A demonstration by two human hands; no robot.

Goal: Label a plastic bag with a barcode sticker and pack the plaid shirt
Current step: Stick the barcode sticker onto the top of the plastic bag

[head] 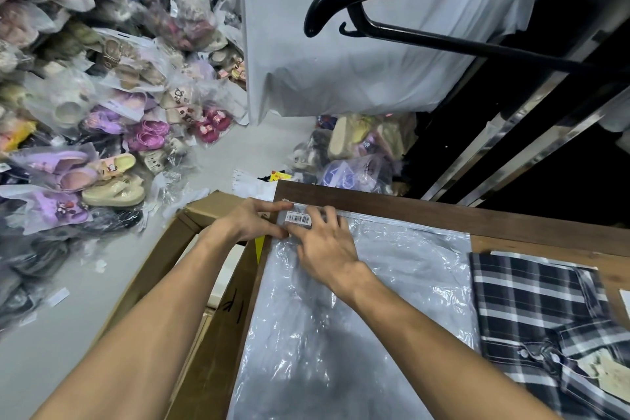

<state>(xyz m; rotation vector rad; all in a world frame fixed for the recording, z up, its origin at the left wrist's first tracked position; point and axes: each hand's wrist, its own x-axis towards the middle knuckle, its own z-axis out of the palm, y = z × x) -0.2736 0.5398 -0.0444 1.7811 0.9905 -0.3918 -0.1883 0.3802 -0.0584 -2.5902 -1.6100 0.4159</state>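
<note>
Plastic bag: clear, wrinkled, flat on wooden table. Barcode sticker (white, black bars) at its top left corner. Left hand and right hand open, fingers pressing around sticker, gripping nothing. Plaid shirt, dark-and-white, folded beside bag.

A white barcode sticker sits at the top left corner of a clear plastic bag; it carries black bars and a line of small print too tiny to read. A cardboard box beside the table bears a black handwritten mark that cannot be made out.
</note>
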